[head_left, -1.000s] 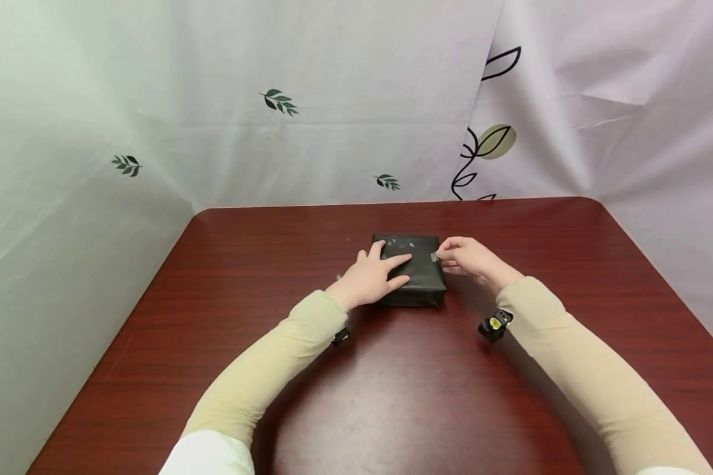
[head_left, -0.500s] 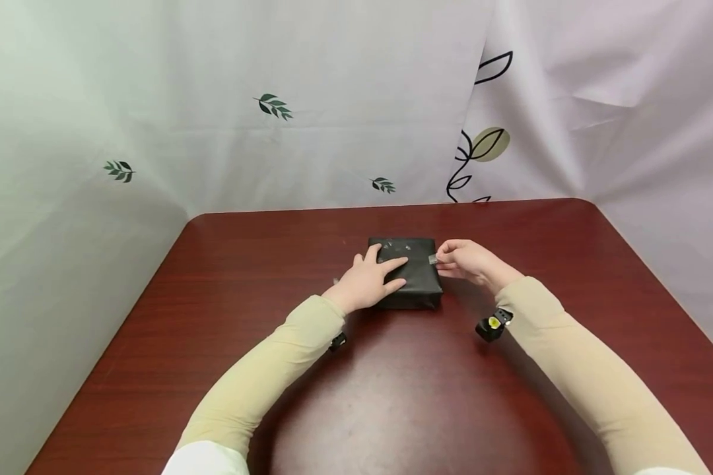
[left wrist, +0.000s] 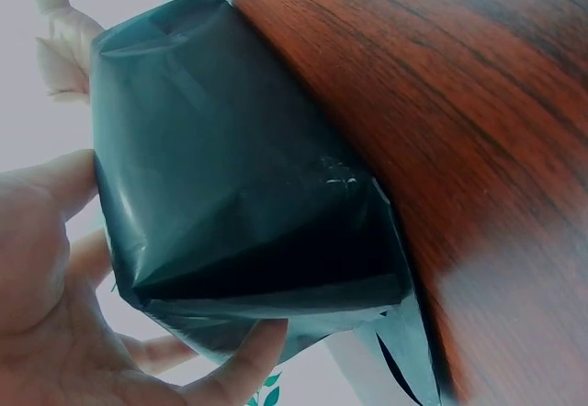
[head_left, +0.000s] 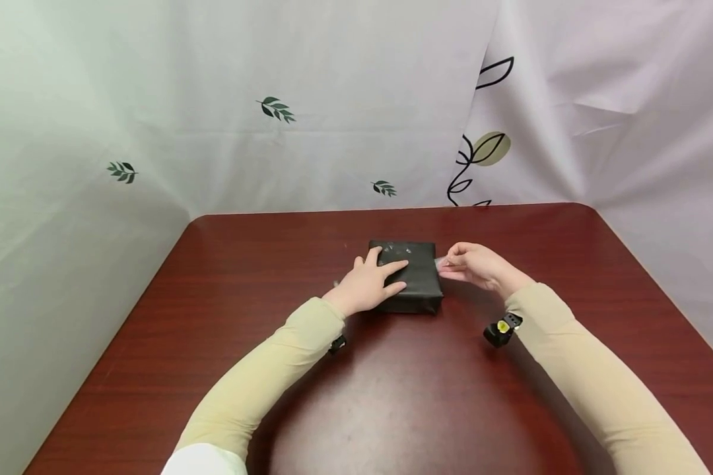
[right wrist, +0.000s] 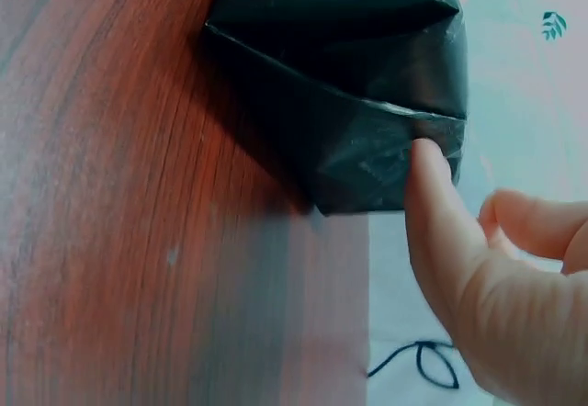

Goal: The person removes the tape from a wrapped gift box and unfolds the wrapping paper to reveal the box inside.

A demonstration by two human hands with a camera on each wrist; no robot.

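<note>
Package point(head_left: 420, 282) sits before me at twelve o'clock: likely light, boxy, slick-skinned, best held by opposite sides. My left hand point(head_left: 361, 284) rests spread on it; my right hand point(head_left: 478, 265) pinches clear tape point(head_left: 441, 263) at its three.

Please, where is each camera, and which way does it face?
Head: worn on the head, facing forward and down at table and black package; left hand, right hand, sleeves show.
Left wrist: worn there, facing the package from its left; left hand near, right hand beyond.
Right wrist: worn there, facing it from the right; right hand shows.
Shared by both wrist views: package and table.
</note>
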